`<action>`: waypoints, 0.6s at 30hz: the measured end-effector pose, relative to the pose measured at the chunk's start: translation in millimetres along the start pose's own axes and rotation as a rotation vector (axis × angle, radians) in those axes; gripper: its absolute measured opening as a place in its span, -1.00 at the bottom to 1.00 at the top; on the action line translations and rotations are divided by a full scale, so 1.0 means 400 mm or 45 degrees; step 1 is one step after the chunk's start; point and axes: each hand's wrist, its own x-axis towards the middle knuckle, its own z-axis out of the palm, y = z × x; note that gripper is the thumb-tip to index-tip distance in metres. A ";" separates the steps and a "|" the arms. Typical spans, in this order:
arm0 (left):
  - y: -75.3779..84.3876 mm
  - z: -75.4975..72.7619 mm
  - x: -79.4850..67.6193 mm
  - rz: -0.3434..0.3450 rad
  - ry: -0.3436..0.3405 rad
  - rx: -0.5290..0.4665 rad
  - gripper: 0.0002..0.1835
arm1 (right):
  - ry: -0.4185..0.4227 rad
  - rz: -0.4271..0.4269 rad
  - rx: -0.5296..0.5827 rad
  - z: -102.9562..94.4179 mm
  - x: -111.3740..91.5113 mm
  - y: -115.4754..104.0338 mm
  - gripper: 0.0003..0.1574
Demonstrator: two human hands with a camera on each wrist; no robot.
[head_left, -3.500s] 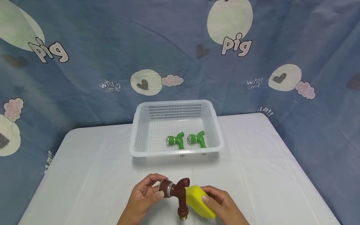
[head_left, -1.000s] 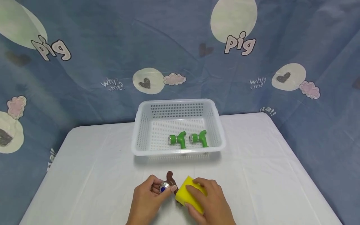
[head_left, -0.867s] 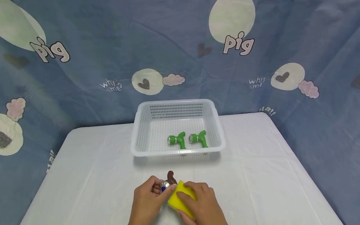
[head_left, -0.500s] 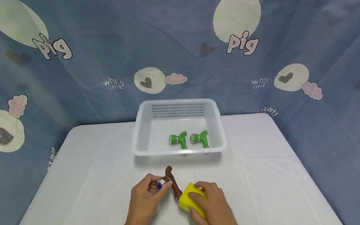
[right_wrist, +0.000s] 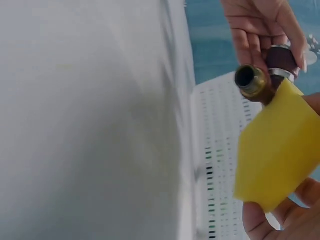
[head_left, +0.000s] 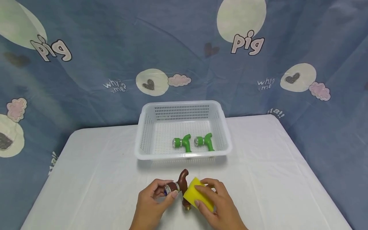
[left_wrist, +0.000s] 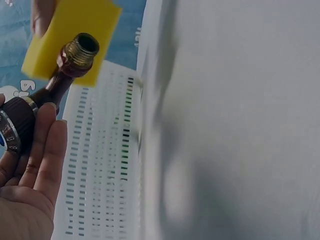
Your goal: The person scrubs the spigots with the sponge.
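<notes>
A brown faucet (head_left: 182, 182) with silver rings and a brass threaded end is held by its knob in my left hand (head_left: 152, 201). My right hand (head_left: 219, 203) grips a yellow sponge (head_left: 198, 195), which lies against the faucet's side and covers part of its body. In the left wrist view the threaded opening (left_wrist: 87, 44) of the faucet points toward the camera, with the sponge (left_wrist: 65, 30) behind it. The right wrist view shows the sponge (right_wrist: 277, 145) between thumb and fingers, the faucet's brass end (right_wrist: 250, 80) just beyond.
Behind the hands stands a white perforated basket (head_left: 182, 156). Two green faucets lie inside it, one left (head_left: 185, 143) and one right (head_left: 207, 142). White cloth (head_left: 100, 179) covers the table, and a blue printed curtain (head_left: 184, 38) hangs along the back and sides.
The faucet has been turned in my left hand, its knob face swinging away from the camera. My right hand has moved the sponge from the faucet's lower end up onto its side.
</notes>
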 end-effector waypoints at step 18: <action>0.015 -0.001 0.000 -0.033 -0.140 0.071 -0.56 | 0.196 -0.307 0.164 -0.048 0.030 -0.018 -0.50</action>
